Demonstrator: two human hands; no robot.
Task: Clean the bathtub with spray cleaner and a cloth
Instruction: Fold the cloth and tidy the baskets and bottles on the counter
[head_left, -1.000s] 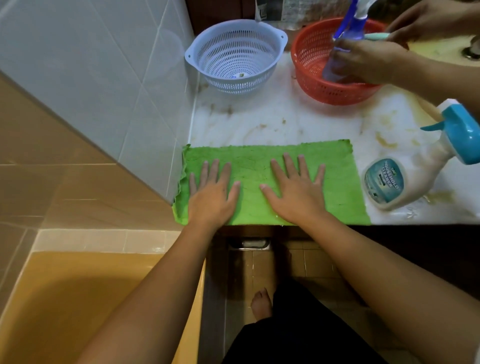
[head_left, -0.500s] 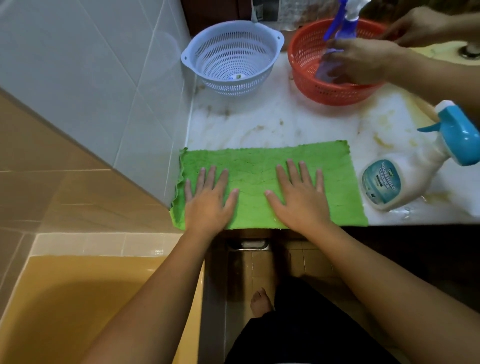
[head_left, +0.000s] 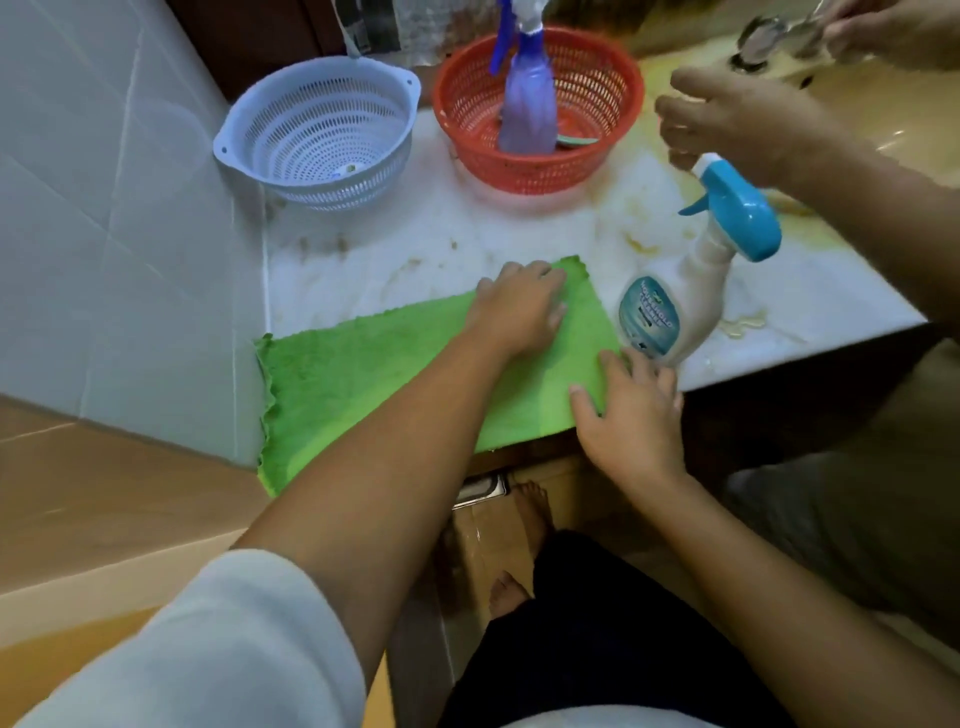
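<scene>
Head view: green cloth (head_left: 374, 379) lies flat on the marble counter (head_left: 467, 228), near edge hanging slightly over. Left hand (head_left: 519, 306) rests on its far right corner, fingers curled down; can't tell if it's pinching yet. Right hand (head_left: 628, 415) sits open at the near right corner, just beside the spray bottle (head_left: 670, 306). Cloth looks soft, floppy and light, so I'd grab it by those corners.

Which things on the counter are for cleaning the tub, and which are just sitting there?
For the job:
- green cloth, flat under the left hand and right hand
- white spray cleaner with blue trigger, beside the cloth

Just lying about:
- white basket
- red basket
- purple spray bottle standing in the red basket
</scene>
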